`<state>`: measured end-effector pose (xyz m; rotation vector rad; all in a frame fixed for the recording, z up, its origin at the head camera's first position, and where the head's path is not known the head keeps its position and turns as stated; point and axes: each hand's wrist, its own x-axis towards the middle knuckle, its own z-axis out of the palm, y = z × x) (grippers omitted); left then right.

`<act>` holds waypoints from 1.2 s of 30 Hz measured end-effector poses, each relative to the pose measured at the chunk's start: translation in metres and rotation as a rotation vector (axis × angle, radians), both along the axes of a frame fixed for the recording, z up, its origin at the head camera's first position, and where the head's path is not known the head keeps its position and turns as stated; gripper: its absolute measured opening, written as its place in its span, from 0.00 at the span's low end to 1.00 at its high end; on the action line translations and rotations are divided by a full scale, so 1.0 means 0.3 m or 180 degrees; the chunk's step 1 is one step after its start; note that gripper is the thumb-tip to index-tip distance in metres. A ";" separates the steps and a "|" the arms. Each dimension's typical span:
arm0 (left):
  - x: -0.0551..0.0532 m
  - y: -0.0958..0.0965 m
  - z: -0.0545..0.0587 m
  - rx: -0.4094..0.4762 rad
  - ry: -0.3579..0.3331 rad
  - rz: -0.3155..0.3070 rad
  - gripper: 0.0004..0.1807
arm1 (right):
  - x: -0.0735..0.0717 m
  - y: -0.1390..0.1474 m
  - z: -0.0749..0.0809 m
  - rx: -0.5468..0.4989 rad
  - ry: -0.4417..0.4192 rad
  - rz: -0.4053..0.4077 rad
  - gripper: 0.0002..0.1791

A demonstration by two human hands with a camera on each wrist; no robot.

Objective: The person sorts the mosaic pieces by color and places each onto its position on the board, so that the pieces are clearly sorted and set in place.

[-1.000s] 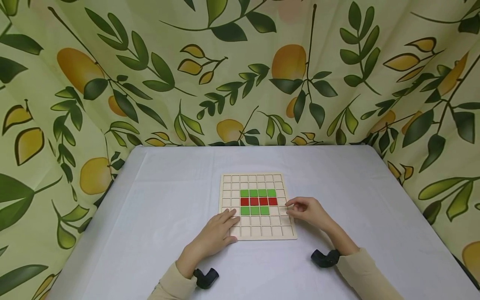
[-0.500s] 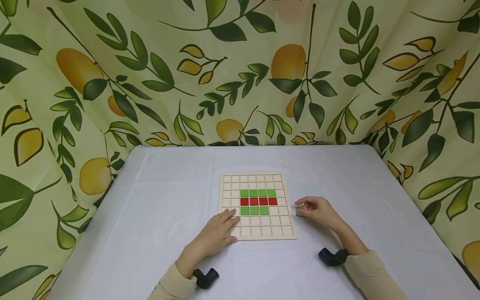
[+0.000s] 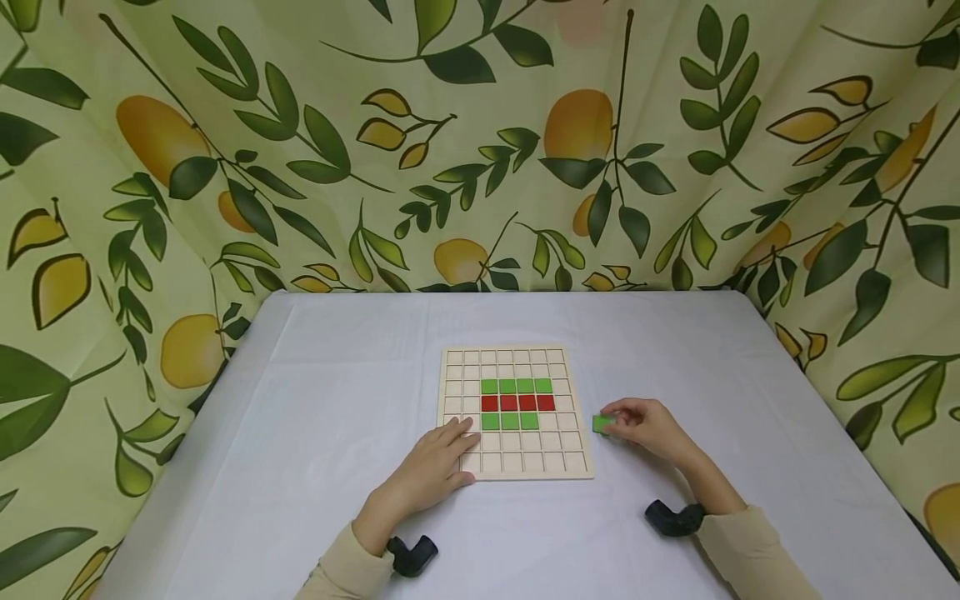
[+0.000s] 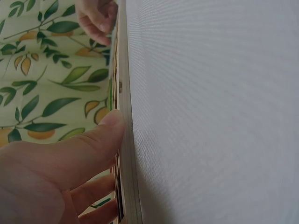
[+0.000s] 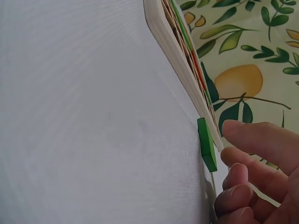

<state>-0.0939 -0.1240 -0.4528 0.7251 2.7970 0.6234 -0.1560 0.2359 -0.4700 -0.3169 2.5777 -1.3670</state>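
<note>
A pale wooden grid board [image 3: 558, 463] lies on the white-covered table. Its grid carries a row of green tiles [image 3: 507, 386], a row of red tiles [image 3: 508, 403] below it, and three green tiles in a third row. My left hand [image 3: 431, 471] rests with spread fingers on the board's lower left corner; in the left wrist view its thumb [image 4: 100, 133] touches the edge. Just right of the board, a loose green tile [image 3: 602, 424] lies flat. My right hand [image 3: 647, 427] is beside it, fingers bent; in the right wrist view the fingertips [image 5: 232, 126] appear apart from the tile.
A white cloth [image 3: 337, 375] covers the table. Behind and at both sides hangs a curtain [image 3: 480, 150] printed with leaves and fruit. A black curved wrist piece [image 3: 412, 557] shows at the left cuff, another [image 3: 673, 518] at the right.
My right hand has moved rightward, from the board's right edge to beside the loose green tile, which has come into view. My left hand and the tiles on the board have stayed put.
</note>
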 end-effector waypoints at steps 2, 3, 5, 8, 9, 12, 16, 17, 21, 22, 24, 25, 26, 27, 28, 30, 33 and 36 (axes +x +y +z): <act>0.001 -0.001 -0.001 0.0001 0.0003 -0.0008 0.31 | -0.001 0.001 -0.001 0.0021 -0.0049 -0.0035 0.17; 0.001 -0.001 -0.001 0.0001 0.0001 -0.0010 0.31 | -0.001 0.001 -0.001 0.0032 -0.0077 -0.0052 0.17; 0.002 -0.002 -0.001 -0.0001 0.0006 -0.0018 0.31 | -0.001 0.001 0.000 0.0039 -0.0148 -0.0074 0.19; -0.001 -0.002 -0.001 0.0002 0.0015 -0.0026 0.31 | 0.002 -0.001 0.004 0.0020 -0.0267 -0.0123 0.20; -0.002 -0.002 -0.002 0.0009 0.0006 -0.0018 0.31 | 0.003 -0.002 0.006 0.0015 -0.0304 -0.0138 0.20; -0.003 -0.001 -0.002 0.0017 0.0011 -0.0016 0.31 | 0.006 -0.004 0.009 -0.0002 -0.0389 -0.0185 0.21; -0.003 -0.001 -0.002 0.0007 0.0003 -0.0009 0.31 | 0.008 -0.007 0.010 -0.0007 -0.0431 -0.0252 0.21; -0.004 -0.001 -0.004 0.0010 0.0004 -0.0012 0.31 | 0.008 -0.008 0.009 -0.0003 -0.0437 -0.0266 0.21; -0.003 -0.001 -0.002 -0.0004 0.0015 -0.0016 0.31 | 0.009 -0.012 0.004 -0.0006 -0.0444 -0.0320 0.22; -0.002 -0.002 -0.002 0.0003 0.0017 -0.0021 0.31 | 0.009 -0.013 0.004 -0.0009 -0.0450 -0.0334 0.22; -0.002 -0.002 -0.002 -0.0007 0.0026 -0.0024 0.31 | 0.008 -0.015 0.003 0.0000 -0.0461 -0.0370 0.22; -0.003 -0.002 -0.003 -0.0005 0.0032 -0.0029 0.31 | 0.008 -0.015 0.003 0.0008 -0.0468 -0.0380 0.22; -0.002 -0.002 -0.003 -0.0001 0.0038 -0.0035 0.31 | 0.008 -0.015 0.003 0.0011 -0.0476 -0.0391 0.22; -0.002 -0.002 -0.003 -0.0003 0.0038 -0.0037 0.31 | 0.007 -0.015 0.002 0.0015 -0.0489 -0.0396 0.22; -0.002 -0.002 -0.004 -0.0003 0.0034 -0.0036 0.31 | 0.005 -0.016 0.002 0.0029 -0.0508 -0.0416 0.21; -0.004 -0.002 -0.005 -0.0007 0.0027 -0.0025 0.31 | 0.003 -0.015 0.001 0.0050 -0.0526 -0.0424 0.21; -0.006 -0.001 -0.006 -0.0017 0.0014 -0.0008 0.31 | -0.001 -0.014 -0.002 0.0071 -0.0551 -0.0425 0.20; -0.007 -0.001 -0.008 -0.0011 0.0013 -0.0011 0.31 | -0.003 -0.014 -0.003 0.0076 -0.0563 -0.0433 0.20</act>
